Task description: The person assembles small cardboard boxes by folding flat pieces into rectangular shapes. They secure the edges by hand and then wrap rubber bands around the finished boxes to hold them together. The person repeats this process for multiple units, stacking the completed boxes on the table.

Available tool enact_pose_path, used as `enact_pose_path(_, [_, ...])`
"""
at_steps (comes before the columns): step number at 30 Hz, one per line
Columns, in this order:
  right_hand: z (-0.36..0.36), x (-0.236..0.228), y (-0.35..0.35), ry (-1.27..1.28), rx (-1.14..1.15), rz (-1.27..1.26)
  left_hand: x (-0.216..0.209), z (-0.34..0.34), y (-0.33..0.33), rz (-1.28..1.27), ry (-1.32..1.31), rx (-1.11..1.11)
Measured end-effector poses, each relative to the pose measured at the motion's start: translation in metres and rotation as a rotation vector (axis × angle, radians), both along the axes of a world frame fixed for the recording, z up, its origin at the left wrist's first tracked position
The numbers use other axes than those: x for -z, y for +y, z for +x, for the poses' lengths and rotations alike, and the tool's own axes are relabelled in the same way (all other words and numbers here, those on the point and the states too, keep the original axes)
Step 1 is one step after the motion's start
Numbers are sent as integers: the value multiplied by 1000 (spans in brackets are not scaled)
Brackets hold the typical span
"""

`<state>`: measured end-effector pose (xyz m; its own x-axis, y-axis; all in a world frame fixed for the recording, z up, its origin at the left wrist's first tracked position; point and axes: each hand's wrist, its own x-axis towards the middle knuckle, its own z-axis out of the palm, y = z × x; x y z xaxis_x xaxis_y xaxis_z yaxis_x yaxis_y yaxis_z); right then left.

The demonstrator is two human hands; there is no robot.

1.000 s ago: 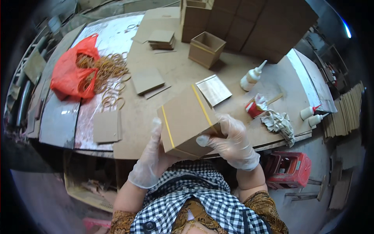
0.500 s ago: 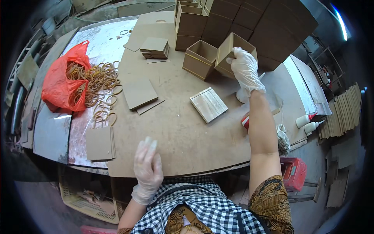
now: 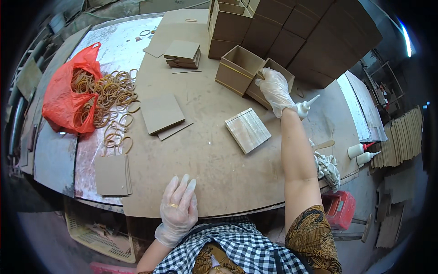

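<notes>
My right hand, in a thin clear glove, grips the near wall of an open-topped brown cardboard box. That box stands against a similar open box with a yellow band round it. Part of the gripped box is hidden by my hand. A white glue bottle with a pointed nozzle stands just beside my right wrist. My left hand, gloved too, hovers by the table's front edge with its fingers stretched out and nothing in them. Between the hands lies a pale square wooden block.
Tall stacks of brown boxes rise at the back. Cardboard squares lie in piles on the left. A red plastic bag spills rubber bands. At right are a crumpled cloth and two glue bottles.
My right hand has lowered the box onto the table beside the banded box and still grips its wall. My left hand has shifted slightly, fingers still stretched. The whole view has shifted a little.
</notes>
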<state>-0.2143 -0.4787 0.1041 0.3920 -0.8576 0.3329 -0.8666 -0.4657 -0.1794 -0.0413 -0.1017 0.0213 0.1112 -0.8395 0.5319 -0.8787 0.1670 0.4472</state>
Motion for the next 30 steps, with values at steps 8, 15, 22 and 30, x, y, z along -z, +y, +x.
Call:
enact_pose_path(8, [11,3,-57,155,-70,-58,-8,4,-2,-13,100,101])
enact_pose_path(15, [32,-12,-12,54,-97,-525,-132,43,16,-1074,1215,379])
enact_pose_path(22, [56,-15,52,-292,-167,-215,-201,56,72,-1764,816,1091])
enact_pose_path(30, [81,2,88,-353,-323,-176,-180,56,90,-1576,437,1158])
